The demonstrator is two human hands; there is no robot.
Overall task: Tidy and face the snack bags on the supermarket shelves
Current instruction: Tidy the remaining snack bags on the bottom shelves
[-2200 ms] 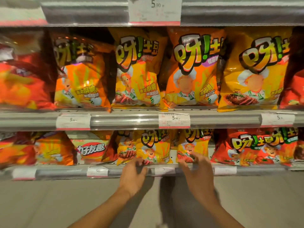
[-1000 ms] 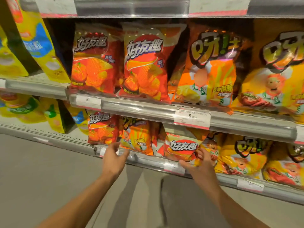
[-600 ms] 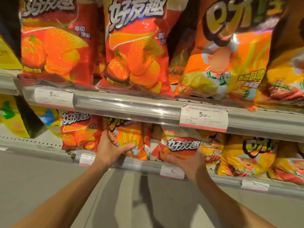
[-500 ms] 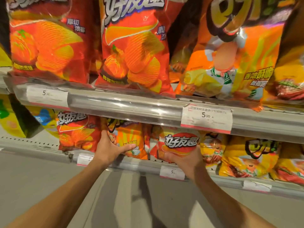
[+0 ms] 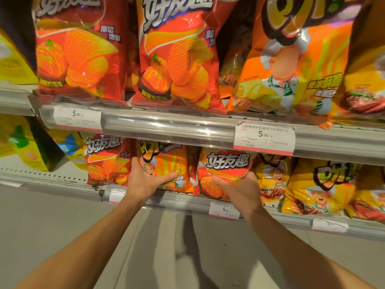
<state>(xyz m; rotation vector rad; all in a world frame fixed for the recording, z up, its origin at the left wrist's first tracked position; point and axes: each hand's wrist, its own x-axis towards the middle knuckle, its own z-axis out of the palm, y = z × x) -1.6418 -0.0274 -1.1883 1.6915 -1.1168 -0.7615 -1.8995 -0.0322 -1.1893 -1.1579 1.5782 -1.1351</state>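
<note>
On the lower shelf (image 5: 183, 202) my left hand (image 5: 143, 180) grips an orange bag with a cartoon chef (image 5: 166, 163), thumb across its front and fingers behind its left edge. My right hand (image 5: 239, 190) holds the bottom of a red and white chip bag (image 5: 227, 163) that stands beside it to the right. A red chip bag (image 5: 106, 161) stands left of my left hand. Yellow chef bags (image 5: 320, 184) fill the shelf to the right.
The upper shelf (image 5: 166, 128) carries two large red chip bags (image 5: 177, 51) and orange chef bags (image 5: 291, 59), with price tags (image 5: 263, 135) on its rail. Yellow and green bags (image 5: 25, 147) stand at the far left. Grey floor lies below.
I have turned left along the shelf and come closer. Both hands have taken hold of bags on the lower shelf; over the last half second the grips barely changed.
</note>
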